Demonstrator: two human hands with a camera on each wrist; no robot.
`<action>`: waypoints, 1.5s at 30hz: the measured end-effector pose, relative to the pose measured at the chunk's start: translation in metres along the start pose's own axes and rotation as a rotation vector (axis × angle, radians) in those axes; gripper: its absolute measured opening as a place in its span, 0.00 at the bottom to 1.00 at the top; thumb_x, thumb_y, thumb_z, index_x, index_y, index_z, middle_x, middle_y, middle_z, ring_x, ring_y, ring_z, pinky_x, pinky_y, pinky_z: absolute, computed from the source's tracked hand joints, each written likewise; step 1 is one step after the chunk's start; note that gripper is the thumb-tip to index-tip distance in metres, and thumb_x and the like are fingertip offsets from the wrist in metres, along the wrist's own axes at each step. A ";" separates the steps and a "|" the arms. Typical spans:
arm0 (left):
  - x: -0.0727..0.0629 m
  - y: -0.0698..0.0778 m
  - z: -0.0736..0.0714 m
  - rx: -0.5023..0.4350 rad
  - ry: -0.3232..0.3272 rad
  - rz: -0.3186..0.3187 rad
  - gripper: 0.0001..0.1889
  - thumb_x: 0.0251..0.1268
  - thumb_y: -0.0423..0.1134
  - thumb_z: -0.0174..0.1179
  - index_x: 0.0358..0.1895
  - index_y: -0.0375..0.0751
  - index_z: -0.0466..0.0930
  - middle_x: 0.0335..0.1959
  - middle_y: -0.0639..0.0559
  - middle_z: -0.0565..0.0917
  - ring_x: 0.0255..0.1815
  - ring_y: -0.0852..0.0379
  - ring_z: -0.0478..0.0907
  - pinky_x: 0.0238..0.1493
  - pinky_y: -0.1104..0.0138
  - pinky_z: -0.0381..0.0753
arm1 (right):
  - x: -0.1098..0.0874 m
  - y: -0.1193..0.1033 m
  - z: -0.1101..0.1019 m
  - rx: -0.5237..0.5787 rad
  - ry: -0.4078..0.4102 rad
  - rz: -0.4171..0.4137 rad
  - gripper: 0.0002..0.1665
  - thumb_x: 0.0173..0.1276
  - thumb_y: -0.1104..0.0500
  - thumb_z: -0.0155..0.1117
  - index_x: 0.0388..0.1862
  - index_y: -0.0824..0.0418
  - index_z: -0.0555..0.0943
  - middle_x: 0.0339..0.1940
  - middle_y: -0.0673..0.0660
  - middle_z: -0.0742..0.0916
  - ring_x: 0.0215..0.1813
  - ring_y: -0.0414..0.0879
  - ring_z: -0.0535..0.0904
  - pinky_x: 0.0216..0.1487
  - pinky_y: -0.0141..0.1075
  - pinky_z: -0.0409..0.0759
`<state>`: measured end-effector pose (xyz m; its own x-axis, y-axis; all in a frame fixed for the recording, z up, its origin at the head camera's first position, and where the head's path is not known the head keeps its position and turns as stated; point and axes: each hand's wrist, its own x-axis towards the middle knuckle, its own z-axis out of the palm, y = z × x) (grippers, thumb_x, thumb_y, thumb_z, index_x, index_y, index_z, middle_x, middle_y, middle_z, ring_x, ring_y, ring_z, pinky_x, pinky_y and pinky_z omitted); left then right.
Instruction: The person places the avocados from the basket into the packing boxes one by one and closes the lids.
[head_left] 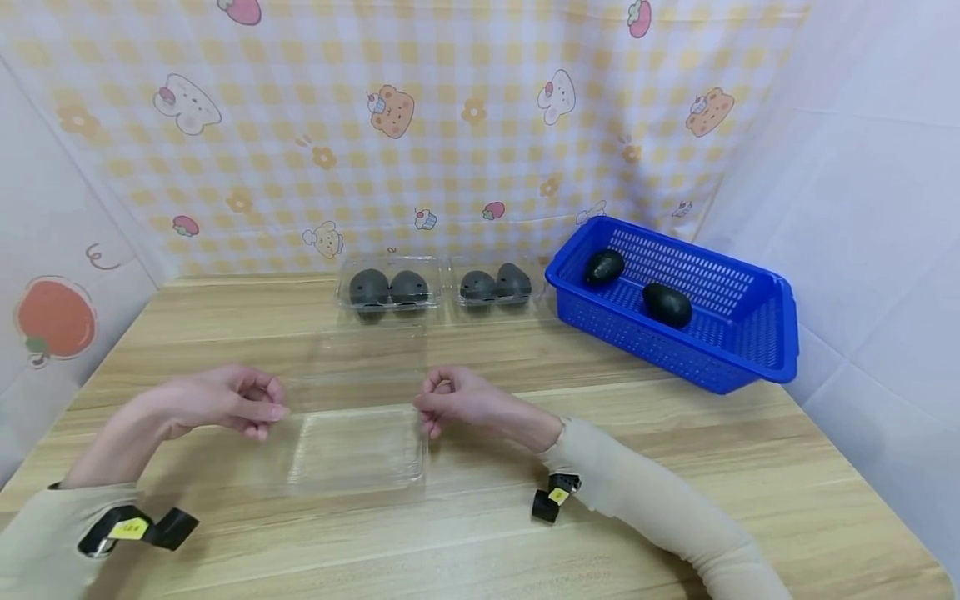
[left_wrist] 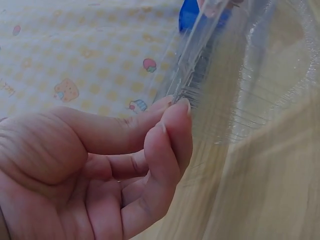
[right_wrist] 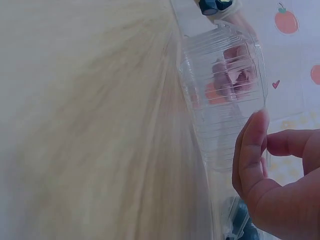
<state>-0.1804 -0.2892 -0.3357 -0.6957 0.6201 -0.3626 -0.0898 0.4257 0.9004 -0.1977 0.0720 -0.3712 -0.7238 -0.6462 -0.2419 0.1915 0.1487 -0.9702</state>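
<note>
A clear plastic clamshell box [head_left: 356, 454] stands over the table's near middle, its lid [head_left: 369, 354] folded open toward the back. My left hand [head_left: 228, 402] pinches the box's left edge between thumb and fingers; the left wrist view shows this grip on the clear rim [left_wrist: 187, 75]. On the opposite side, my right hand [head_left: 461, 400] pinches the right edge. Ribbed clear walls [right_wrist: 220, 100] stretch between both hands in the right wrist view. No contents show inside the box.
Two closed clear boxes, left [head_left: 390, 283] and right [head_left: 495, 285], each hold two dark avocados at the table's back. A blue basket [head_left: 637, 337] at the back right contains two avocados, one left [head_left: 603, 267] and one nearer [head_left: 667, 305]. A patterned curtain [head_left: 450, 125] hangs behind.
</note>
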 end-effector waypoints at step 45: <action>0.073 0.037 0.060 -0.161 -0.013 0.001 0.09 0.73 0.31 0.59 0.45 0.27 0.71 0.35 0.40 0.81 0.34 0.54 0.83 0.40 0.67 0.85 | -0.060 0.015 -0.080 0.066 0.080 -0.013 0.04 0.74 0.68 0.58 0.44 0.68 0.73 0.32 0.59 0.82 0.32 0.45 0.81 0.36 0.32 0.83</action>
<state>-0.1913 -0.1887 -0.3431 -0.6865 0.6295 -0.3640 -0.2028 0.3150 0.9272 -0.2045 0.1730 -0.3725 -0.7769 -0.5853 -0.2322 0.2231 0.0889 -0.9707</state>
